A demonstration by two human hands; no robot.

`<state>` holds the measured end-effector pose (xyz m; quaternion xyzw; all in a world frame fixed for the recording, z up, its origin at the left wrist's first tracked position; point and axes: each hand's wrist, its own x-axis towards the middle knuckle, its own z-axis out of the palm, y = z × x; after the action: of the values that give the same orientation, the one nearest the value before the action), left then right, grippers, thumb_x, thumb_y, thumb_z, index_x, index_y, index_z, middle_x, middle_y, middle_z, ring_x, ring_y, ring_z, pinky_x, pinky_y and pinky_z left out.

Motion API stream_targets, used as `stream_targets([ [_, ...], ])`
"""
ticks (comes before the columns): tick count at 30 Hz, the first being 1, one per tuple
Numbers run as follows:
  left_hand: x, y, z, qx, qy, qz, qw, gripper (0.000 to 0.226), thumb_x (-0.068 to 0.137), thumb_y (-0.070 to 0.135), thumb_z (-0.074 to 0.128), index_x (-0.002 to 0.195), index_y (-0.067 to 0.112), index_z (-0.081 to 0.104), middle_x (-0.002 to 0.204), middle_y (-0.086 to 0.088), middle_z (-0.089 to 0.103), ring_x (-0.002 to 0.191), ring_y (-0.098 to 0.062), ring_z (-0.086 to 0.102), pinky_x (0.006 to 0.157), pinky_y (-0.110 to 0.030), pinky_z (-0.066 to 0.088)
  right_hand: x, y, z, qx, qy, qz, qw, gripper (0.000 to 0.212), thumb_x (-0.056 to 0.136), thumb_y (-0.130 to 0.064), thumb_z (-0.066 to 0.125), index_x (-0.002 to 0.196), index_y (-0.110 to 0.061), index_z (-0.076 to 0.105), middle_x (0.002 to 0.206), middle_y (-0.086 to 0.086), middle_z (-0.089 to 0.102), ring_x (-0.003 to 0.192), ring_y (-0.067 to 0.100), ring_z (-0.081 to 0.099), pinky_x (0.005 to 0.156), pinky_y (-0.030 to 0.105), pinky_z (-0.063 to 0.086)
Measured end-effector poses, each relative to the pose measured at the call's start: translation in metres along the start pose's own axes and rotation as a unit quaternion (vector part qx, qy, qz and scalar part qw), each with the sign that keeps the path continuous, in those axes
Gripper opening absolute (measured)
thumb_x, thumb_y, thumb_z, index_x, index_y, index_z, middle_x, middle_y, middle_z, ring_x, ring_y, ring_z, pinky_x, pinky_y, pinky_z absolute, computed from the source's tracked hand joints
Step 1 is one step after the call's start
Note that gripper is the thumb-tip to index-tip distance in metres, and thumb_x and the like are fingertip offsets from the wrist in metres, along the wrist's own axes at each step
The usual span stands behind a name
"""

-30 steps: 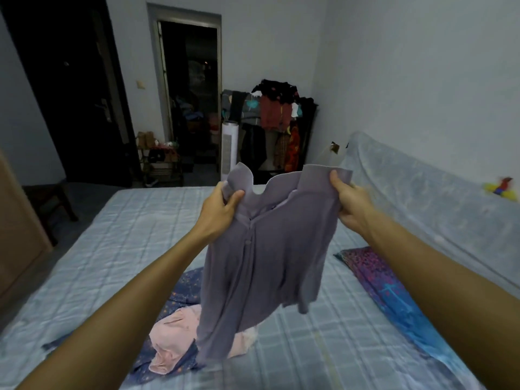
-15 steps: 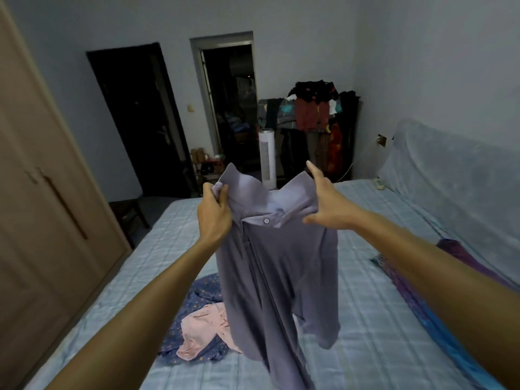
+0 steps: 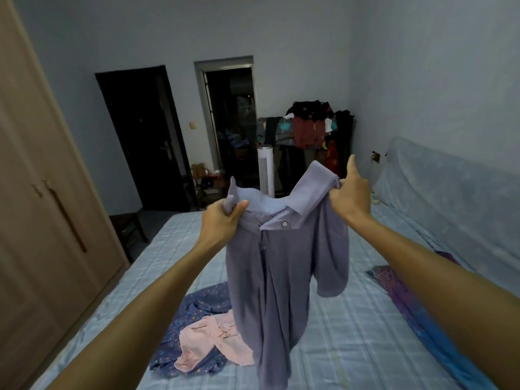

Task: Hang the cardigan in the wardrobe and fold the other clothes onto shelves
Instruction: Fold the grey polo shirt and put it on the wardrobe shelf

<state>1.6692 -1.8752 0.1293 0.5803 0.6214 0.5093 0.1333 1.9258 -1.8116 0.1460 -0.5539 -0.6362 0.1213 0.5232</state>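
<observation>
Fingers [image 3: 223, 206] of the left hand [image 3: 222, 223] curl round a bunched corner of the collar, thumb pressed on top; a peak of cloth pokes up above the fist. Right hand [image 3: 351, 195] grips the opposite shoulder of the purple cardigan [image 3: 281, 277] in curled fingers, thumb sticking straight up (clear of the fabric). Cardigan hangs between and below both hands, one button showing at the neck, a sleeve dangling on the right. Whether its hem touches the bed [image 3: 351, 333] cannot be told. Behind the hem, a pink garment [image 3: 216, 344] lies crumpled on a blue patterned garment [image 3: 191, 313]. Wardrobe [image 3: 42, 220] stands at far left, doors closed. Loaded clothes rack [image 3: 315, 130] stands in the far corner.
</observation>
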Motion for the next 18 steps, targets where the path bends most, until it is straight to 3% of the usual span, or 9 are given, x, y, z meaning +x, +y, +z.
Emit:
stream_targets([
  [4,0.001,-0.009,-0.017,-0.102,-0.125,-0.024,0.987,0.036,0.086,0.032,0.068,0.071,0.004,0.052,0.071,-0.014,0.057,0.065,-0.018,0.055,0.06,-0.034,0.049,-0.008,-0.024,-0.003,-0.041,-0.051,0.005,0.998,0.084,0.085,0.003,0.046,0.152,-0.016,-0.002,0.059,0.008,0.047,0.052,0.018,0.043,0.046,0.029,0.035],
  [6,-0.003,-0.013,-0.022,-0.128,-0.194,-0.017,0.972,0.024,0.085,0.013,0.069,0.072,0.007,0.05,0.069,-0.009,0.055,0.064,-0.014,0.056,0.058,-0.025,0.049,-0.01,-0.037,-0.002,-0.066,-0.069,0.002,0.995,0.085,0.087,0.003,0.044,0.151,-0.018,-0.008,0.065,0.009,0.049,0.058,0.022,0.046,0.051,0.032,0.037],
  [8,-0.008,-0.016,-0.023,-0.134,-0.274,-0.014,0.952,0.026,0.084,-0.009,0.062,0.071,0.007,0.046,0.067,-0.006,0.052,0.06,-0.008,0.054,0.057,-0.016,0.045,-0.014,-0.048,-0.005,-0.088,-0.09,-0.009,0.992,0.086,0.087,0.006,0.04,0.15,-0.019,-0.014,0.067,0.01,0.047,0.061,0.024,0.047,0.052,0.034,0.037],
  [10,-0.01,-0.024,-0.022,-0.106,-0.331,-0.011,0.937,0.024,0.082,-0.015,0.059,0.079,0.005,0.047,0.07,-0.011,0.057,0.061,-0.011,0.056,0.058,-0.017,0.045,-0.017,-0.057,-0.01,-0.109,-0.124,-0.027,0.986,0.089,0.087,0.008,0.038,0.147,-0.02,-0.021,0.063,0.009,0.044,0.056,0.024,0.044,0.05,0.034,0.035],
  [12,-0.008,-0.032,-0.017,-0.071,-0.323,-0.011,0.944,0.023,0.08,-0.008,0.066,0.094,0.007,0.055,0.071,-0.011,0.067,0.064,-0.012,0.064,0.061,-0.022,0.051,-0.019,-0.061,-0.015,-0.146,-0.136,-0.056,0.978,0.087,0.089,0.007,0.038,0.147,-0.018,-0.022,0.061,0.009,0.044,0.053,0.024,0.042,0.051,0.034,0.033],
  [14,-0.007,-0.039,-0.008,-0.073,-0.264,-0.016,0.962,0.033,0.076,0.0,0.075,0.104,0.006,0.058,0.078,-0.011,0.07,0.073,-0.013,0.068,0.065,-0.025,0.055,-0.017,-0.064,-0.019,-0.191,-0.096,-0.074,0.974,0.08,0.092,0.003,0.04,0.149,-0.014,-0.013,0.067,0.015,0.052,0.06,0.03,0.05,0.055,0.035,0.035],
  [16,-0.007,-0.041,0.0,-0.08,-0.192,-0.025,0.978,0.036,0.071,0.008,0.081,0.102,0.006,0.062,0.086,-0.01,0.072,0.083,-0.017,0.068,0.07,-0.029,0.057,-0.015,-0.061,-0.026,-0.235,-0.032,-0.065,0.969,0.069,0.092,-0.002,0.046,0.151,-0.008,0.009,0.088,0.023,0.061,0.081,0.038,0.058,0.064,0.037,0.04],
  [18,-0.008,-0.04,0.005,-0.089,-0.146,-0.027,0.985,0.024,0.071,0.012,0.082,0.089,0.006,0.068,0.083,-0.007,0.071,0.081,-0.018,0.068,0.068,-0.031,0.057,-0.016,-0.056,-0.034,-0.256,-0.001,-0.064,0.964,0.047,0.091,-0.008,0.054,0.136,-0.003,0.041,0.105,0.026,0.062,0.096,0.04,0.058,0.074,0.038,0.042],
])
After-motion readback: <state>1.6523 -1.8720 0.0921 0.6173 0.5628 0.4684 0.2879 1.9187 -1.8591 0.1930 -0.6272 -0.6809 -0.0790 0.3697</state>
